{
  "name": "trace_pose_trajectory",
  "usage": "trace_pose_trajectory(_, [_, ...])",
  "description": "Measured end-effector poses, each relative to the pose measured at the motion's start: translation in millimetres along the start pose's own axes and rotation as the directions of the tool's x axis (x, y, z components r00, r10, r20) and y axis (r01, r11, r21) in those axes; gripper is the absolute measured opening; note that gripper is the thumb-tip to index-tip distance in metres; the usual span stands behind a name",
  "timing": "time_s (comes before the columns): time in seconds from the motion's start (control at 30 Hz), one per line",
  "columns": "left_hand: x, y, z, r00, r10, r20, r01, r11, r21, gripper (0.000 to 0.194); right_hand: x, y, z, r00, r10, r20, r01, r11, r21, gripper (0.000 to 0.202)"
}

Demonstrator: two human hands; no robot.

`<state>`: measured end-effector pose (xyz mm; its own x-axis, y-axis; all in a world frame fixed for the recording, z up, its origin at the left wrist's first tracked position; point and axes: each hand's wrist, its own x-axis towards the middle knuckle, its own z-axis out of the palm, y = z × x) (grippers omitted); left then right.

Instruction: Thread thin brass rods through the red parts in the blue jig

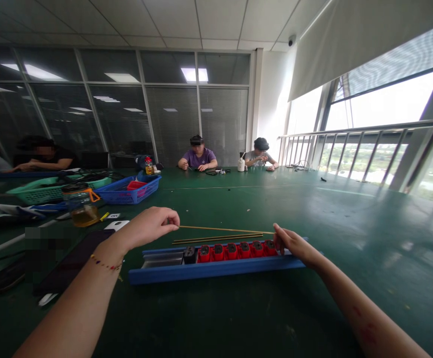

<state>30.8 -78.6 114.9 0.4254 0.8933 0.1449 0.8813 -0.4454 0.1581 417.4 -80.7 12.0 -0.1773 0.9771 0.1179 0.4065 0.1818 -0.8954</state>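
A thin tan stick (224, 229) stretches between my two hands above the table. My left hand (157, 222) pinches its left end, and my right hand (289, 242) grips the right end with fingers curled. Just beneath lies a blue trough-like holder (216, 272) with a metallic channel (162, 259) bare at its left. Inside it stand one black block (189, 255) and a row of several red blocks (218, 252) with dark tops; my right hand hides the row's right end. Behind the holder rest more thin sticks (216, 239).
To the left stand a blue basket (130, 194), a green basket (37, 191) with dark cables, and a jar (82, 206) of amber liquid. A dark flat object (74, 261) lies nearer. Across the green table (351, 238) sit several people; one wears purple (197, 156). A white bottle (241, 164) stands there.
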Motion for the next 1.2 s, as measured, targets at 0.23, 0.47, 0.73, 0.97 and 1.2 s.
trace_pose_trajectory(0.23, [25.1, -30.3, 39.5, 0.999, 0.024, 0.034, -0.022, 0.998, -0.050, 0.020, 0.6, -1.7, -0.2, 0.999, 0.033, -0.025, -0.032, 0.999, 0.002, 0.055])
trace_pose_trajectory(0.47, [43.2, -42.9, 86.0, 0.977, 0.033, 0.210, -0.011, 0.994, -0.104, 0.016, 1.3, 1.1, -1.2, 0.999, 0.023, -0.023, -0.023, 0.999, -0.024, 0.053])
trace_pose_trajectory(0.73, [58.4, -51.9, 100.4, 0.970, -0.066, 0.232, 0.065, 0.998, 0.012, 0.017, 1.2, 2.3, -1.3, 0.999, 0.032, -0.013, -0.032, 0.998, -0.051, 0.051])
trace_pose_trajectory(0.97, [67.3, -49.9, 96.7, 0.971, -0.042, 0.235, 0.020, 0.995, 0.095, 0.027, -0.3, 1.2, -1.1, 1.000, 0.024, -0.015, -0.025, 0.997, -0.071, 0.051])
trace_pose_trajectory(1.2, [78.7, -41.4, 102.2, 0.947, -0.026, 0.320, -0.021, 0.989, 0.143, 0.031, -1.1, 0.7, -1.3, 1.000, 0.029, -0.009, -0.029, 0.997, -0.069, 0.050])
